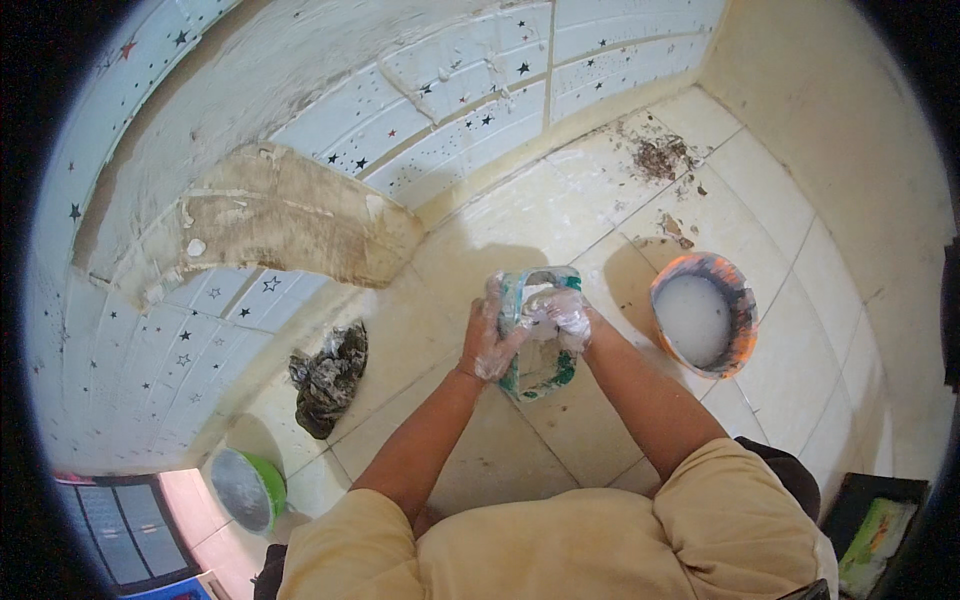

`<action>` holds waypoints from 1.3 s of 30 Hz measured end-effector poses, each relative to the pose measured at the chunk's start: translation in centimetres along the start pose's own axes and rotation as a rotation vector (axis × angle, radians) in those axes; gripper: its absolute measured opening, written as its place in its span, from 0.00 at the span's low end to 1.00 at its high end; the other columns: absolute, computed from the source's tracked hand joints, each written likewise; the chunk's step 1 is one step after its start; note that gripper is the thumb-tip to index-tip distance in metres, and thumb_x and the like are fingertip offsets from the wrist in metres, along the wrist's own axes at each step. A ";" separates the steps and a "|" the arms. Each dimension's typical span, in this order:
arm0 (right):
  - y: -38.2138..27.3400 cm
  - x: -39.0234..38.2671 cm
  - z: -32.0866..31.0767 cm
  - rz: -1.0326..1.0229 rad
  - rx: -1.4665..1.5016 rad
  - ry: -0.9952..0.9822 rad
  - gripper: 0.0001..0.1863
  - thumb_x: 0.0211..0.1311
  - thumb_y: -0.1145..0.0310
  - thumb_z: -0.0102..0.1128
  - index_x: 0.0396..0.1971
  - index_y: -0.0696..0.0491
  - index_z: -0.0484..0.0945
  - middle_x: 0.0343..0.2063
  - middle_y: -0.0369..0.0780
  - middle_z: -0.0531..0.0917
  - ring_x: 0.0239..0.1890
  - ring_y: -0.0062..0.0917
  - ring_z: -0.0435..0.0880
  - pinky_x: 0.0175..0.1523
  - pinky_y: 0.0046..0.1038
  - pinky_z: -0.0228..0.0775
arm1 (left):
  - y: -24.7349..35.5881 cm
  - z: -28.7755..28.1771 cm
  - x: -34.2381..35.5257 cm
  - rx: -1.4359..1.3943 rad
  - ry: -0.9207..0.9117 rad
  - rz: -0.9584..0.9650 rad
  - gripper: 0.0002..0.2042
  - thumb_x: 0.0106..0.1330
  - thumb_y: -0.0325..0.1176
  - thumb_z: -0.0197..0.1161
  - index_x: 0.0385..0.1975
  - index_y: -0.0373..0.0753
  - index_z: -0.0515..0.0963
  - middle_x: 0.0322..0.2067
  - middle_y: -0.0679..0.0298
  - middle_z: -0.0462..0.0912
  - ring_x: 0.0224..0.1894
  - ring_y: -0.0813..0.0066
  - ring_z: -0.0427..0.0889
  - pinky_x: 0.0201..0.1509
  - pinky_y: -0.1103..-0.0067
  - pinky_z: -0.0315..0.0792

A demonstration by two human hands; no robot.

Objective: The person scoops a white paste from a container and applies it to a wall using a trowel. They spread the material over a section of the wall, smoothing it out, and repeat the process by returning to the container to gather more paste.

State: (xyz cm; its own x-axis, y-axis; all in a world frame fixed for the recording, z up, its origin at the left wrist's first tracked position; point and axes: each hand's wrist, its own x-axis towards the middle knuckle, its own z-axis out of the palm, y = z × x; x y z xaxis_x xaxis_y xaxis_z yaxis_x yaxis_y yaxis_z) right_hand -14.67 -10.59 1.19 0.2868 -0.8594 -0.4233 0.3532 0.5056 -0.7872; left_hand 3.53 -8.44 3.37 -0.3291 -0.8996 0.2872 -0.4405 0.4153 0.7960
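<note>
A green, cut-open plastic container (552, 382), smeared with white paste, is between my hands above the tiled floor. My left hand (488, 335) grips its left side, fingers along the outer wall and thumb toward the opening. My right hand (566, 316) is coated in wet white paste. It reaches over the container's right rim with its fingers curled inward. A white mass shows at those fingertips; whether it is paste or something held in them cannot be made out.
An orange-and-grey bucket (743, 325) of cloudy liquid stands to the right. Brown debris (660, 158) lies beyond it. At left are a crumpled dark plastic bag (330, 380), a green bucket (266, 480) and a star-patterned wall (440, 125) with a loose brown sheet (300, 215).
</note>
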 end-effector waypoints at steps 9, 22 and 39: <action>-3.2 -1.5 -0.6 0.018 -0.108 -0.083 0.20 0.47 0.71 0.67 0.44 0.58 0.78 0.39 0.41 0.83 0.38 0.29 0.82 0.41 0.30 0.75 | -0.9 -1.8 1.2 0.020 -0.107 0.069 0.46 0.50 0.41 0.65 0.67 0.33 0.47 0.46 0.46 0.70 0.43 0.52 0.68 0.54 0.67 0.64; -3.1 0.8 -7.5 -0.044 0.037 -0.193 0.23 0.54 0.63 0.64 0.45 0.64 0.74 0.41 0.45 0.81 0.40 0.32 0.82 0.42 0.29 0.77 | -5.7 -1.4 0.0 -0.551 0.082 -0.505 0.28 0.70 0.40 0.42 0.68 0.37 0.50 0.62 0.52 0.63 0.59 0.60 0.68 0.65 0.70 0.60; -11.0 -0.2 -2.3 -0.147 0.258 -0.381 0.19 0.46 0.73 0.57 0.39 0.67 0.75 0.45 0.52 0.79 0.45 0.41 0.81 0.49 0.41 0.77 | 17.3 -29.1 8.0 0.300 -0.500 -0.336 0.20 0.63 0.44 0.56 0.45 0.34 0.77 0.37 0.56 0.80 0.34 0.68 0.80 0.36 0.73 0.77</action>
State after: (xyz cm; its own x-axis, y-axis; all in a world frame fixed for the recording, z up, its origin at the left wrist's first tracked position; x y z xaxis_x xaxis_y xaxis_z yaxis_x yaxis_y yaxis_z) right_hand -20.68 -16.18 8.88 0.5064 -0.8582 -0.0836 0.6098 0.4250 -0.6690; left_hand 17.55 -12.40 34.97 -0.4488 -0.8455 -0.2892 -0.7760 0.2083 0.5953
